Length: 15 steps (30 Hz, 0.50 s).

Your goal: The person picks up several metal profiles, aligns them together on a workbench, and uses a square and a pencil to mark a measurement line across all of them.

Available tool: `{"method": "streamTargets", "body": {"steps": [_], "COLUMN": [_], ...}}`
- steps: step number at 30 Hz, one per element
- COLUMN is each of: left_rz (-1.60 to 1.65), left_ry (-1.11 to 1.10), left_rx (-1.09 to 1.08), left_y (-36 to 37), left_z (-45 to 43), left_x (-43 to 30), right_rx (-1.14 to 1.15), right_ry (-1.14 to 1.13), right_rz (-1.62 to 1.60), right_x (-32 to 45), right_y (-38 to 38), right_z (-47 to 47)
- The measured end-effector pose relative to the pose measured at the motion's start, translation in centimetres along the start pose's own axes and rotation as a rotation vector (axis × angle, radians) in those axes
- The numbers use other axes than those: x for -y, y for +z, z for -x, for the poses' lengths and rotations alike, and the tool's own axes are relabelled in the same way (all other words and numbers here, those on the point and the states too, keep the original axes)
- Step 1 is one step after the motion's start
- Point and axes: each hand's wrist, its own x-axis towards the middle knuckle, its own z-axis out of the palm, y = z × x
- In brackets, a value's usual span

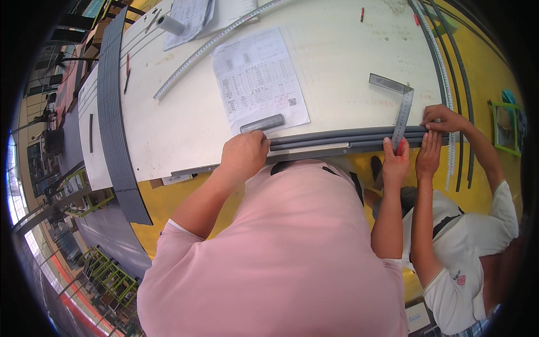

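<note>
Several long dark grey tubes [328, 138] lie along the near edge of a white work table [185, 113]. At their left end rests my left hand [246, 153], its fingers curled down against the tube ends; whether it grips them cannot be told. A short grey tube piece [262, 123] lies just beyond it on a printed sheet [257, 63]. My right hand [396, 159] holds a red marker [400, 147] and the lower end of the steel blade of a try square [403, 113]. That blade crosses over the tubes, and the square's stock points away to the left.
Right beside me, a co-worker in a white shirt [463, 236] has both hands [436, 126] on the tubes' right ends. Long dark strips and a measuring tape [448, 92] overhang the right side. A stack of grey strips [111, 97] crosses the left end. Another curved tape [189, 63] lies beyond.
</note>
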Motion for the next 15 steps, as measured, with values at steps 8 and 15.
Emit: {"method": "streamTargets", "body": {"steps": [8,15], "left_rz": [0.016,0.068], "left_ry": [0.596,0.718], "left_rx": [-0.017,0.05], "left_y": [5.2,8.4], "left_z": [-6.5,-12.5], "left_x": [-8.6,-15.2], "right_rx": [0.028,-0.016], "right_ry": [0.078,0.056], "right_rz": [0.171,-0.027], "right_x": [2.9,0.2], "right_y": [-0.4,0.7], "right_z": [0.6,0.4]}}
